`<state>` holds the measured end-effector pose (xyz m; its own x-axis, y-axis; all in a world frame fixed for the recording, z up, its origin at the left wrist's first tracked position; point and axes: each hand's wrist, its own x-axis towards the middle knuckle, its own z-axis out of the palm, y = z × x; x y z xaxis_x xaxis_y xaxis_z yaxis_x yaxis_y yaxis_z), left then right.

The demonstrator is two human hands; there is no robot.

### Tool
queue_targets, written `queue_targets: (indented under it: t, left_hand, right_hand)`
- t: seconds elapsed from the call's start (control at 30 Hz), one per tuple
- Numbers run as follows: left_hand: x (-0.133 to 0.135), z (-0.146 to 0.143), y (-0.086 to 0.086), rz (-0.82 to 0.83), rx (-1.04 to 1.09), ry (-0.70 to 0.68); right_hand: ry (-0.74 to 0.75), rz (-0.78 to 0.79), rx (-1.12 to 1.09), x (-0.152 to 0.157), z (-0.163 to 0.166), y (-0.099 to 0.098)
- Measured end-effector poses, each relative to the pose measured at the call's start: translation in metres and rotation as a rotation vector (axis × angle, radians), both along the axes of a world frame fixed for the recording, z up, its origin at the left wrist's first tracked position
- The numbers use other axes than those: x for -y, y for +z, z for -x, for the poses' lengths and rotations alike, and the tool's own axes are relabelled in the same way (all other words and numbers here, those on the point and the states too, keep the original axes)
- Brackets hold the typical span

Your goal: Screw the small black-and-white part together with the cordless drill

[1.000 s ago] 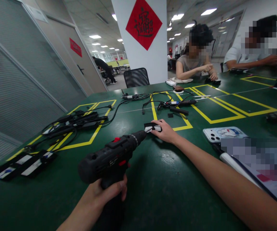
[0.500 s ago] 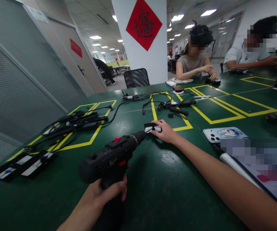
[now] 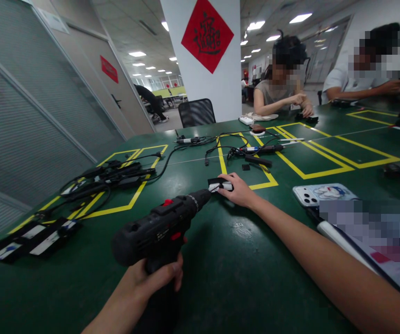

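Observation:
My left hand (image 3: 154,281) is wrapped round the handle of a black cordless drill (image 3: 158,225) with red buttons. The drill points up and to the right, its chuck and bit toward a small black-and-white block (image 3: 214,182). That block lies on the green table (image 3: 200,260), gripped by the fingers of my right hand (image 3: 237,189). The bit's tip is at the block's left end; whether it touches I cannot tell. Part of the block is hidden under my fingers.
Tangled black cables (image 3: 116,176) and black strips (image 3: 45,243) lie at left. Beyond my right hand are a pen-shaped tool (image 3: 267,149) and small black parts (image 3: 261,161). A phone (image 3: 323,194) is at right. Yellow tape (image 3: 325,174) marks the table; two people sit across.
Almost nothing differs. Both hands, the drill and the block keep their places, with only a very slight shift of the whole view.

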<state>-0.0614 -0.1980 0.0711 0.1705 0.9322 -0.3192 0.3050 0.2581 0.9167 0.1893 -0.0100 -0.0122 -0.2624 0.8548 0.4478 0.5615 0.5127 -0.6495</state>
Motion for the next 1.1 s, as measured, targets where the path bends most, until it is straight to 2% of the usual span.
queue_targets:
  t: [0.43, 0.83, 1.1]
  left_hand:
    - [-0.001, -0.001, 0.002, 0.0, -0.003, -0.005]
    - [-0.002, 0.009, -0.008, 0.015, 0.023, -0.014]
    - [-0.002, 0.006, -0.003, 0.019, 0.004, -0.034]
  right_hand:
    - [0.012, 0.004, -0.01, 0.002, -0.001, 0.002]
    - [0.013, 0.004, -0.012, -0.001, -0.001, 0.0]
    - [0.012, 0.002, -0.012, 0.0, -0.001, 0.0]
